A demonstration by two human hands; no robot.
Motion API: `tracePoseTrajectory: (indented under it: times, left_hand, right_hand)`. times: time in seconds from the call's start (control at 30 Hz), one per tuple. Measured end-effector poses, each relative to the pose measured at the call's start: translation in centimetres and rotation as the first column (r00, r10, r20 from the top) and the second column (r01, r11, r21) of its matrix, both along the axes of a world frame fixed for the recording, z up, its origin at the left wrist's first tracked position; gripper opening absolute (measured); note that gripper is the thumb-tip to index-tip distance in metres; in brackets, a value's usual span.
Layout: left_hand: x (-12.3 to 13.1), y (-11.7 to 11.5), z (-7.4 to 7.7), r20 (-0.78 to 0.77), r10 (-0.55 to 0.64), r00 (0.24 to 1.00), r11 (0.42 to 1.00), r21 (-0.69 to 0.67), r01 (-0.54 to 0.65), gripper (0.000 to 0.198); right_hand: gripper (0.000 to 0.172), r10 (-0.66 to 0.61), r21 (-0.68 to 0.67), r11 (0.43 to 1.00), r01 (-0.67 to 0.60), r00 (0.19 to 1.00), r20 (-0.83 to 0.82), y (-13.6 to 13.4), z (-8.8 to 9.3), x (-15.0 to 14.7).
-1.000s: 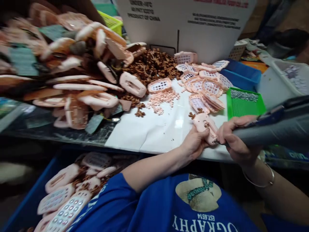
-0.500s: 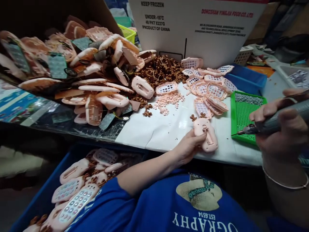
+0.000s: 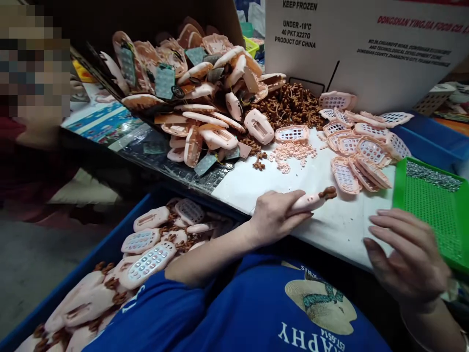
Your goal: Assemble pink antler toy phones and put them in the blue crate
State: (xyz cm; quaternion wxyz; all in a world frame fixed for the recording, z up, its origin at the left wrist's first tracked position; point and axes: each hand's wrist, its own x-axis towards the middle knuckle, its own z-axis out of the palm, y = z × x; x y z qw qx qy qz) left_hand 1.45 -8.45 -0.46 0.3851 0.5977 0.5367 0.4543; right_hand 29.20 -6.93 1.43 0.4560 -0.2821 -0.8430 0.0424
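My left hand [image 3: 273,215] grips a pale pink toy phone [image 3: 308,201] with brown antlers at one end, turned edge-on above the front of the white work surface. My right hand [image 3: 406,254] is empty, its fingers apart, beside the green tray [image 3: 399,195] that has small metal screws [image 3: 434,176] along its far end. Beyond the left hand lie small pink pieces [image 3: 289,154], brown antler parts [image 3: 293,105] and several pink front shells with keypads [image 3: 344,173].
A heap of open pink shells with wired circuit boards [image 3: 164,80] spills from a carton at the left. Below it a blue bin [image 3: 86,261] holds several antlered toy phones [image 3: 152,264]. A white printed carton [image 3: 351,73] stands behind. Another person [image 3: 32,146] is at far left.
My right hand has let go of the electric screwdriver, which is out of sight now. My left hand has turned the toy phone from back-up to edge-on. The view has swung left.
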Motion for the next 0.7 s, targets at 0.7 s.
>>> tracePoseTrajectory:
  times: [0.7]
  left_hand:
    - [-6.7, -5.4, -1.3, 0.835, 0.182, 0.519, 0.773, -0.447, 0.449, 0.037]
  right_hand:
    - [0.072, 0.359, 0.031, 0.926, -0.375, 0.905, 0.227, -0.1, -2.6, -8.7]
